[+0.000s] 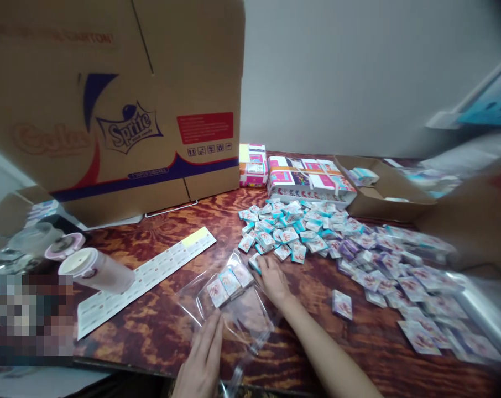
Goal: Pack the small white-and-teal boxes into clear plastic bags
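A clear plastic bag (254,320) lies on the table in front of me, with a row of three small printed boxes (229,282) on or in it; I cannot tell which. My left hand (203,354) lies over the bag's near left side, fingers stretched out, their tips close to the leftmost box. At the right end of the row, the fingers of my right hand (273,282) grip another small box (255,263). Beyond that hand spreads a loose heap of small white and blue boxes (290,235). Purple-sided boxes (369,279) continue the heap rightward.
One box (342,305) sits apart on the patterned table (312,354). A large carton (209,72) stands at the back left. Wrapped packs (311,177) and an open carton (395,210) line the back. A bottle (105,271) rests on a label strip (159,271) at left.
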Motion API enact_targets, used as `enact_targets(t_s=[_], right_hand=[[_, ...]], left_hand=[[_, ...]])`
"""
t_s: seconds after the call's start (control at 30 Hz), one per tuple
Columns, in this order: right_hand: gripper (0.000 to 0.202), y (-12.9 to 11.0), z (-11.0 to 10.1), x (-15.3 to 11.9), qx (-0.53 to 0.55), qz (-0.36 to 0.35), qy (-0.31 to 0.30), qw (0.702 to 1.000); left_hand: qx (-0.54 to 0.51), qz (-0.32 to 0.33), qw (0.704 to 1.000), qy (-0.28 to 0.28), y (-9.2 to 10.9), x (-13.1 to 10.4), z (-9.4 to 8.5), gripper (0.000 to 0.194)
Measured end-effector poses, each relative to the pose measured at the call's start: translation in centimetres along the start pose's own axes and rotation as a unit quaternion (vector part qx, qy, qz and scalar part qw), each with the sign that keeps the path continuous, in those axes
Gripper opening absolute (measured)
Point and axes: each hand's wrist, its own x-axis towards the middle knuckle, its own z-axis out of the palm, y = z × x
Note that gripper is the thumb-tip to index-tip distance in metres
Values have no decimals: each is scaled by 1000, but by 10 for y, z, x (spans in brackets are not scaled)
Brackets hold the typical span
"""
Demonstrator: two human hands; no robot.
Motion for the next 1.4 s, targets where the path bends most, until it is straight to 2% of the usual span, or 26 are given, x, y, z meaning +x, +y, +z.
enact_targets(t_s=[0.1,0.17,0.27,0.3,0.37,0.5,0.63,0.7,0.77,0.83,0.87,1.03,1.23,1.4], right_hand=[[28,13,-8,-5,6,9,23,1000],[36,27,-18,-9,19,54,96,994],[46,50,-28,-9,32,153,254,954],[48,57,-27,-8,26,174,288,941],[51,69,-20,-3,-1,190,309,932],[55,83,-6,3,-28,196,281,939],[58,80,-17,-7,12,179,248,952],[60,72,-26,-18,38,129,195,971],[61,62,-32,-29,56,61,105,991],[60,53,-34,-38,53,16,25,998],[60,50,-35,-41,45,8,7,999],[61,48,-39,-46,1,16,27,1000],[43,54,-40,-52,-16,-3,62,998],[41,52,-35,-57,-14,-5,76,997]], left_hand=[[11,12,1000,-8,-2,0,-1,76],[9,18,1000,-10,-3,0,0,77],[3,18,1000,-6,-3,0,1,77],[1,19,1000,-4,-3,0,2,77],[-2,14,1000,1,-2,0,2,78],[-15,7,1000,-14,0,2,0,79],[-21,-3,1000,1,0,1,2,79],[-23,-8,1000,7,-1,-1,4,78],[-23,-6,1000,3,-1,-2,5,77],[-20,-7,1000,4,-2,-3,6,76],[-19,-9,1000,4,-2,-3,5,76],[-26,-21,999,9,-1,-4,3,76],[-41,-39,998,3,0,-8,4,76],[-55,-48,997,-7,0,-9,2,76]])
